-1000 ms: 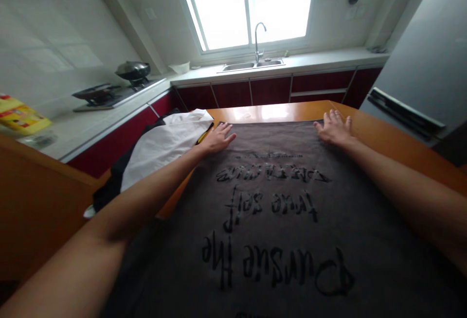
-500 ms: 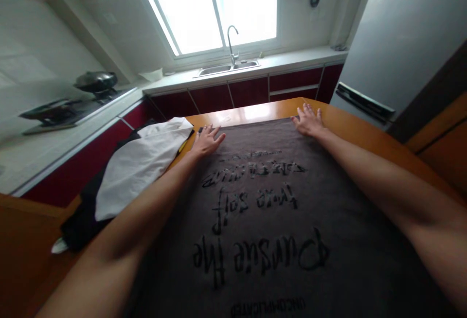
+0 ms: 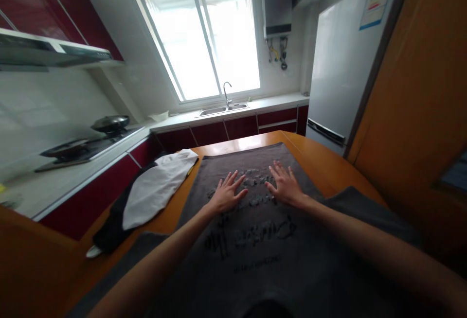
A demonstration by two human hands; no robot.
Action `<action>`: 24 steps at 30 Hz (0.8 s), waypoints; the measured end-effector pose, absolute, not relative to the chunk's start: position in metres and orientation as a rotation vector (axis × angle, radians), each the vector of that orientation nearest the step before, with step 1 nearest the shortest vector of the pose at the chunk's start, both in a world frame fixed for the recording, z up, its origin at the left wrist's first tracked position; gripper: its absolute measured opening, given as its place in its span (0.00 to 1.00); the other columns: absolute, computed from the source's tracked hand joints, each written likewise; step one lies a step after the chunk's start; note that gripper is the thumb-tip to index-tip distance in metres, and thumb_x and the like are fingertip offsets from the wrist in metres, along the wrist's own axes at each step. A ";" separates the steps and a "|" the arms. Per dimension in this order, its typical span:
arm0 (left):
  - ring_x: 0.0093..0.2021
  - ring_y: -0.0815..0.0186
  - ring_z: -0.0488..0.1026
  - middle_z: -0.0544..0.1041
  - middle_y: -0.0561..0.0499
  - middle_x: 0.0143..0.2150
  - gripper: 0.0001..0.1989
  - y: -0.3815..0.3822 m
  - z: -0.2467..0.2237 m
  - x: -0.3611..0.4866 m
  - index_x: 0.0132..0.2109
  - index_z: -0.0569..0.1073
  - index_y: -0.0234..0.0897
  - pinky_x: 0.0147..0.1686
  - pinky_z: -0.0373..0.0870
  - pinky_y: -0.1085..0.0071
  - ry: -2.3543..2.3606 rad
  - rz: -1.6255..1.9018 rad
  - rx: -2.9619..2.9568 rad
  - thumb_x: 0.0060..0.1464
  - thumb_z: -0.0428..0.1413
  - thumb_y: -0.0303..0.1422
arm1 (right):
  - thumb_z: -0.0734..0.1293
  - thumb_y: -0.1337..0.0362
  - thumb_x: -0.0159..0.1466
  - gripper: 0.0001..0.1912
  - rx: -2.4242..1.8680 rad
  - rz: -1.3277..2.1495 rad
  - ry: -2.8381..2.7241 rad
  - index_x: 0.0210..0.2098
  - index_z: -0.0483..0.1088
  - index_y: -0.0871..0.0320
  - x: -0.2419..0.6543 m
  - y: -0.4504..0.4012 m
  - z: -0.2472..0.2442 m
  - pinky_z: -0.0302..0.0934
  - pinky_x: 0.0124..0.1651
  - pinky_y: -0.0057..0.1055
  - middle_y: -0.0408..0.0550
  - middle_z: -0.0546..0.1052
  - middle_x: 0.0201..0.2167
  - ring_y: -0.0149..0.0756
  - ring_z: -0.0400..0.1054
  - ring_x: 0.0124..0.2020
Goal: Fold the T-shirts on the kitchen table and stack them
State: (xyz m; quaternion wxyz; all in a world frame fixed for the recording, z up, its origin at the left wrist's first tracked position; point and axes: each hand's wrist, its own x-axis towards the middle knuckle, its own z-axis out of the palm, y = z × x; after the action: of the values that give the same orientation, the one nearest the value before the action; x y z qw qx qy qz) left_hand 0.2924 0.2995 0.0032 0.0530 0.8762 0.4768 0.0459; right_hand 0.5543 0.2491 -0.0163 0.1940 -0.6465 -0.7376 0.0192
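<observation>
A dark grey T-shirt (image 3: 248,274) with black lettering lies spread on the wooden table, its neck opening near me and its hem at the far side. Its sleeves reach out left and right. My left hand (image 3: 228,194) rests flat on the printed chest, fingers spread, partly covering the letters. My right hand (image 3: 284,184) lies beside it on the right part of the print, also with fingers apart. Neither hand grips the cloth.
On the table (image 3: 328,172), left of the shirt, white cloth (image 3: 156,186) lies over black cloth (image 3: 113,230). Beyond stand a counter with a sink (image 3: 219,110) and, at left, a stove with pans (image 3: 109,123). A fridge (image 3: 339,65) stands at right.
Both hands have slid from the shirt's far hem corners back towards me and closer together onto the print. The view has tilted up, and the sleeves now show.
</observation>
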 end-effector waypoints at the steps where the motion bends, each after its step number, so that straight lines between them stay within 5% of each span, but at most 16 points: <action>1: 0.75 0.49 0.37 0.42 0.49 0.76 0.36 0.297 0.009 0.288 0.73 0.51 0.52 0.68 0.42 0.40 1.460 0.183 2.669 0.64 0.37 0.60 | 0.52 0.46 0.70 0.39 -1.813 0.024 -2.036 0.72 0.49 0.64 0.561 0.246 -0.012 0.26 0.72 0.52 0.57 0.42 0.74 0.44 0.32 0.75; 8: 0.75 0.47 0.37 0.42 0.45 0.76 0.38 0.269 0.009 0.256 0.73 0.52 0.50 0.66 0.40 0.35 1.600 -0.027 2.541 0.63 0.37 0.61 | 0.53 0.47 0.70 0.39 -2.105 0.264 -2.017 0.72 0.49 0.65 0.605 0.228 -0.026 0.30 0.71 0.56 0.61 0.43 0.74 0.48 0.33 0.75; 24: 0.75 0.51 0.39 0.47 0.47 0.76 0.35 0.215 0.020 0.228 0.73 0.51 0.52 0.68 0.41 0.41 1.714 0.262 2.599 0.65 0.37 0.59 | 0.51 0.53 0.72 0.33 -1.964 -0.083 -2.018 0.71 0.51 0.64 0.598 0.187 -0.020 0.30 0.72 0.52 0.59 0.46 0.74 0.46 0.34 0.75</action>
State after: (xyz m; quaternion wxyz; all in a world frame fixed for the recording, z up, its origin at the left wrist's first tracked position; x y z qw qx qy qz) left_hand 0.2285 0.2149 0.0197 0.0083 0.8318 0.5486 0.0840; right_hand 0.5984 0.1873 -0.0196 0.1617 -0.6879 -0.7069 -0.0291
